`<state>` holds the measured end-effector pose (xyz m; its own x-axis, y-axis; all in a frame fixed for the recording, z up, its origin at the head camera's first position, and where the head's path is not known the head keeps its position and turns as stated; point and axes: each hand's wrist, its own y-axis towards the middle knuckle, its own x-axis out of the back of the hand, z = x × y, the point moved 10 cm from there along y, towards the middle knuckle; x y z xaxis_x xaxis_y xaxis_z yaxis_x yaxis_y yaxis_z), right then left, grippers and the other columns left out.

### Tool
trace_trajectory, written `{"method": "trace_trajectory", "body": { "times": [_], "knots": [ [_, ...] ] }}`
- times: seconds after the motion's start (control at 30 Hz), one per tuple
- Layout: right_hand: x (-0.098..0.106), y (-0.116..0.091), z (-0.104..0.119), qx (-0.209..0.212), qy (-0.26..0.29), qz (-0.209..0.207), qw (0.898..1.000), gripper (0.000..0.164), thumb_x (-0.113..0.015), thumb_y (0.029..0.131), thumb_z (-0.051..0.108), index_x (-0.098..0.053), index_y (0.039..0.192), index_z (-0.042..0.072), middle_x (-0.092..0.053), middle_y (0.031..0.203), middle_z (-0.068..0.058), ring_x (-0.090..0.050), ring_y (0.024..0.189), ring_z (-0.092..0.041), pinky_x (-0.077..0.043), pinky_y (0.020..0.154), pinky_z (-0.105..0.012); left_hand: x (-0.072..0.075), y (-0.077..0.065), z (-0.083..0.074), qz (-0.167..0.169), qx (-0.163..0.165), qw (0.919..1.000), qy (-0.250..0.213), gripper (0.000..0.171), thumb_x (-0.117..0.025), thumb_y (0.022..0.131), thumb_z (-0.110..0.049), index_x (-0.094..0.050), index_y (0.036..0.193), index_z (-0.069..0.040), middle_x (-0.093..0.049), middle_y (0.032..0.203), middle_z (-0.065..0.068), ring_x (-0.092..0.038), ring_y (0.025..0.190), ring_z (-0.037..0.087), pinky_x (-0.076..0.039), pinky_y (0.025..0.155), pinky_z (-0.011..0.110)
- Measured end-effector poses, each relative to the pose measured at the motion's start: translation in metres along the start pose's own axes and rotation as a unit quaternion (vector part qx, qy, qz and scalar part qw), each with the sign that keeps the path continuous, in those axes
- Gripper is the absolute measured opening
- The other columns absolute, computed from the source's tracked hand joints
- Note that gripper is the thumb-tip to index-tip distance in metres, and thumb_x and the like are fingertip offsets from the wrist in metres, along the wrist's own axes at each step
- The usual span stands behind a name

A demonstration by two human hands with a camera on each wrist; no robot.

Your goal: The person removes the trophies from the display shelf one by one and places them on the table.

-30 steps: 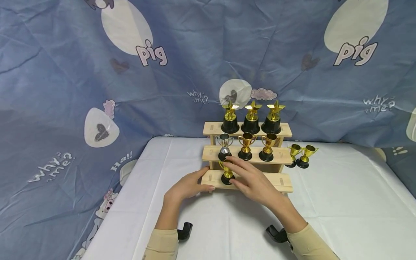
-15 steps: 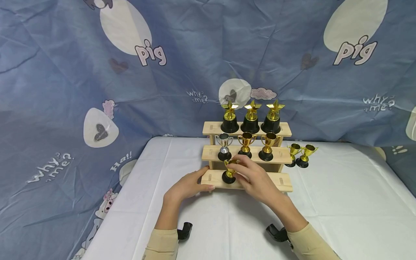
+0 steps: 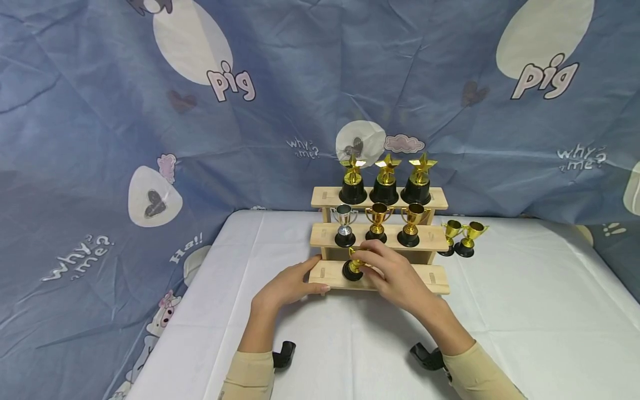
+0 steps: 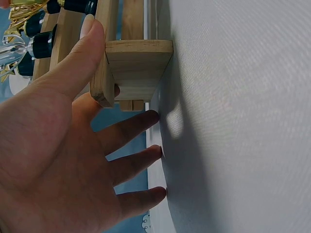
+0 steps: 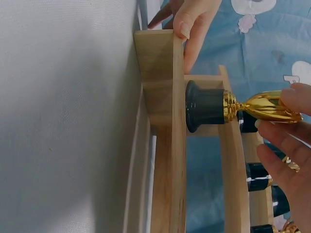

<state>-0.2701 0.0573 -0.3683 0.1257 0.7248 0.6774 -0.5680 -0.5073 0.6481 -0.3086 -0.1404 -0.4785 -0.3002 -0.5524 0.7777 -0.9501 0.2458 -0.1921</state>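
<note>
In the head view a small gold trophy cup (image 3: pixel 354 268) with a black base is at the left part of the lowest step of a wooden three-step shelf (image 3: pixel 385 276). My right hand (image 3: pixel 395 276) pinches its cup between thumb and fingers, clearest in the right wrist view, where the black base (image 5: pixel 206 106) meets the board or nearly so. My left hand (image 3: pixel 290 286) holds the left end of that step. In the left wrist view its thumb lies along the board and the index finger goes behind it, while the other fingers spread toward the white cloth.
A silver trophy cup (image 3: pixel 344 225) and two gold-coloured ones (image 3: pixel 411 225) stand on the middle step. Three star trophies (image 3: pixel 385 180) line the top. Two more gold cups (image 3: pixel 467 239) stand on the white tablecloth (image 3: pixel 530 311) right of the shelf. A blue printed curtain (image 3: pixel 280 100) hangs behind.
My right fingers have drawn together on the gold cup, and the cup has shifted slightly right along the lowest step, turning a little. The left hand has stayed put.
</note>
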Motion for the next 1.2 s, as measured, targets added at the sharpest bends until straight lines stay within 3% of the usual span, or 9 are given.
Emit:
{"method": "trace_trajectory", "body": {
  "times": [0.3,0.6,0.93,1.2],
  "knots": [
    [0.007,0.001,-0.001,0.002,-0.007,-0.027,1.000,0.022,-0.078,0.085,0.011,-0.070,0.106,0.016,-0.064,0.112,0.004,-0.064,0.096,-0.009,-0.055,0.081,-0.027,0.000,0.001,0.001,0.000,0.001,1.0000,-0.002,0.088,-0.071,0.083,-0.060,-0.035,0.156,-0.028,-0.044,0.156,0.006,-0.041,0.144,0.032,-0.034,0.118,0.052],
    [0.016,0.000,-0.008,-0.011,0.001,-0.022,1.000,0.038,-0.078,0.083,0.007,-0.069,0.119,0.015,-0.070,0.117,0.003,-0.065,0.110,-0.016,-0.053,0.093,-0.035,-0.001,0.002,0.001,0.000,0.003,1.0000,-0.003,0.088,-0.072,0.082,-0.059,-0.034,0.156,-0.027,-0.043,0.157,0.005,-0.040,0.145,0.032,-0.034,0.118,0.052],
    [0.033,-0.002,-0.018,-0.035,-0.001,-0.003,0.999,0.034,-0.078,0.081,0.003,-0.073,0.112,0.016,-0.072,0.110,0.006,-0.063,0.103,-0.012,-0.053,0.088,-0.034,-0.001,0.001,0.003,0.000,0.007,1.0000,0.001,0.088,-0.072,0.082,-0.060,-0.035,0.155,-0.029,-0.045,0.155,0.008,-0.042,0.144,0.033,-0.034,0.117,0.053],
    [0.049,-0.005,-0.031,-0.051,-0.005,-0.006,0.999,0.034,-0.075,0.080,-0.004,-0.073,0.109,0.014,-0.071,0.114,0.001,-0.062,0.109,-0.016,-0.050,0.092,-0.033,-0.001,0.000,0.002,0.002,0.013,0.9999,-0.001,0.088,-0.072,0.082,-0.060,-0.035,0.155,-0.029,-0.044,0.156,0.008,-0.042,0.144,0.033,-0.035,0.116,0.054]
  ]
}}
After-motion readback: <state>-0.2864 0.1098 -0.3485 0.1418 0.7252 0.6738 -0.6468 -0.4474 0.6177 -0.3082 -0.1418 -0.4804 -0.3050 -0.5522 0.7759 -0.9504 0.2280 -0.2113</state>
